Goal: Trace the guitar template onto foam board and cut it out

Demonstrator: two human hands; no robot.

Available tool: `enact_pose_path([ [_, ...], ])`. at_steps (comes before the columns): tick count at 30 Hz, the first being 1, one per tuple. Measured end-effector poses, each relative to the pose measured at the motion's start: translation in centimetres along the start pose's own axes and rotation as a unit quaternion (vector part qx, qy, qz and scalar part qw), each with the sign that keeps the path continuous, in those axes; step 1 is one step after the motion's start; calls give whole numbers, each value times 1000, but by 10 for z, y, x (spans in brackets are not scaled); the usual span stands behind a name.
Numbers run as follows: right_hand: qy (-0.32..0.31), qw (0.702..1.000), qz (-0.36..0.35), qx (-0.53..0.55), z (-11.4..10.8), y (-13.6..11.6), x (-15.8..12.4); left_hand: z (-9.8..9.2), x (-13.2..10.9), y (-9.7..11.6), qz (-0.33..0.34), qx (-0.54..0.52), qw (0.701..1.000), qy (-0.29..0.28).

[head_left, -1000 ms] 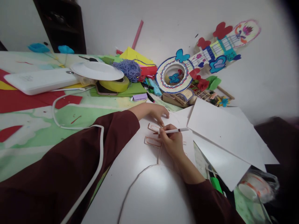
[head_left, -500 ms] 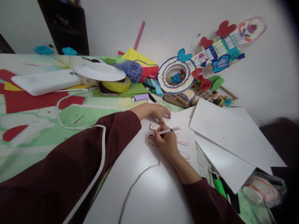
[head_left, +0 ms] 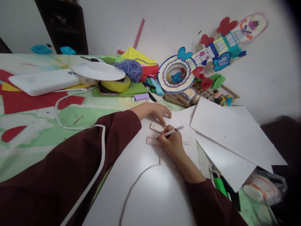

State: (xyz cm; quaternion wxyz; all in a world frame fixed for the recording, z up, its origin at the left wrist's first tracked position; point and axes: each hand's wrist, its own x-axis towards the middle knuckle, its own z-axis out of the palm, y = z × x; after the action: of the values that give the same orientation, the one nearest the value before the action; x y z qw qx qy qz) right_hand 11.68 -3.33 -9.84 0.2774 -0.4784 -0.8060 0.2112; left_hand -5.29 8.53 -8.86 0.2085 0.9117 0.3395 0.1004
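Note:
My right hand grips a white-barrelled marker with a dark reddish band, its tip end down at the paper and mostly covered by my fingers. Beneath it lies a large white sheet with a drawing on it: a long curved outline, and several narrow rectangles in reddish brown. My left hand rests on the upper part of that sheet, fingers apart and bent slightly, holding nothing. Part of the drawing is hidden under my right hand and wrist.
A white cable crosses over my left sleeve. Loose white sheets overlap at right. Behind are a decorated paper guitar, purple yarn, yellow tape, a white plate and red paper.
My right hand has slid a little to the right with the marker, baring more of the brown rectangles. My left hand stays in place on the sheet.

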Motion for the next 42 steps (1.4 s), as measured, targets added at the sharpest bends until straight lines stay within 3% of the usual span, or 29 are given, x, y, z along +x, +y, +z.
enact_pose_path([
  [10,37,999,24,1,-11,6,-3,2,3,-3,-4,-16,1000,-1],
  [15,101,983,82,132,-13,-3,-2,5,5,-7,-2,-17,1000,7],
  [21,-43,960,73,265,4,-13,-1,5,4,-7,-10,-22,1000,8],
  [27,-17,988,37,146,18,-18,-5,6,4,-7,-35,-35,999,6],
  [34,-55,988,24,141,21,-20,-6,2,0,-3,-26,-40,999,-2],
  [42,-45,997,-13,62,25,-27,1,-4,-6,10,-30,-16,999,-4],
])
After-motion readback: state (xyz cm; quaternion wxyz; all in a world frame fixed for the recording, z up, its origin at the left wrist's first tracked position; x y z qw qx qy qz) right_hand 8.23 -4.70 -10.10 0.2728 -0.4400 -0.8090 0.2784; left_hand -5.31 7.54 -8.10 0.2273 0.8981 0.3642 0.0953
